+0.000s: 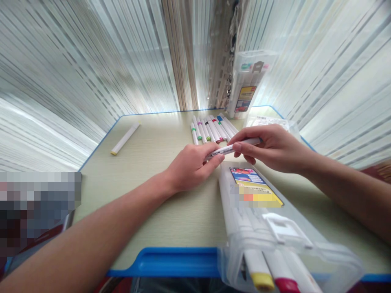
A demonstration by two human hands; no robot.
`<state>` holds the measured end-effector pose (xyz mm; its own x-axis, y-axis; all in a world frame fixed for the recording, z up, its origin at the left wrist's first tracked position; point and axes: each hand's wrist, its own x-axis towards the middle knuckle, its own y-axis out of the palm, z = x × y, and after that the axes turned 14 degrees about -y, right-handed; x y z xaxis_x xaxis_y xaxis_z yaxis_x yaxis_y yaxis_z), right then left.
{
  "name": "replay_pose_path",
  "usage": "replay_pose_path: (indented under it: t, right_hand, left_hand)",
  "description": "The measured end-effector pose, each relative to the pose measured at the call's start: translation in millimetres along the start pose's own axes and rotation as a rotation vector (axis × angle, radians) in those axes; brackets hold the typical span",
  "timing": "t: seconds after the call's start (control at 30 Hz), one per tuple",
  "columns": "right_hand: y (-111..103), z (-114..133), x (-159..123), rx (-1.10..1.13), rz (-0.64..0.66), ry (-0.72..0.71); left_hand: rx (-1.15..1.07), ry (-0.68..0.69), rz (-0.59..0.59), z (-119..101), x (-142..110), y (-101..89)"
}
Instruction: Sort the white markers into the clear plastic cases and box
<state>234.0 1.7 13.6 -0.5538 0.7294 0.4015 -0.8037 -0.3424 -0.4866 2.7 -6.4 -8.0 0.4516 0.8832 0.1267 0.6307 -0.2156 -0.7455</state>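
Both hands meet over the middle of a pale green desk (171,219). My right hand (271,148) pinches a white marker (233,148) that lies level between the hands. My left hand (192,167) is curled with its fingertips closed on the marker's left end. Just behind the hands, a row of several white markers with coloured caps (210,129) lies side by side on the desk. Below the hands, a clear plastic marker case (275,240) with a blue and yellow label lies on its side, holding markers with yellow and red ends.
A single white marker with a yellow tip (125,138) lies alone at the left back. A second clear marker case (249,83) stands upright at the back right, with a plastic wrapper (269,121) beside it. The desk has a blue rim (171,262); striped curtains surround it.
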Motion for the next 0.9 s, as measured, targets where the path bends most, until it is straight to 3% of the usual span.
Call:
replay_pose_path:
  t: [0.33, 0.63, 0.8, 0.9]
  right_hand:
    - [0.8, -3.3, -0.1, 0.010, -0.007, -0.015]
    - [0.7, -7.1, -0.3, 0.086, -0.101, -0.007]
    - [-0.8, -14.2, 1.5, 0.149, -0.265, 0.017]
    - [-0.1, -19.2, 2.8, 0.211, -0.361, 0.013]
  left_hand:
    - [0.015, 0.003, -0.001, 0.7, 0.3, -0.5]
    - [0.049, 0.010, -0.112, 1.0, 1.6, -3.7]
    - [-0.023, 0.042, -0.373, 4.5, 3.8, -10.0]
    - [-0.036, 0.149, -0.535, -3.0, -1.9, -17.4]
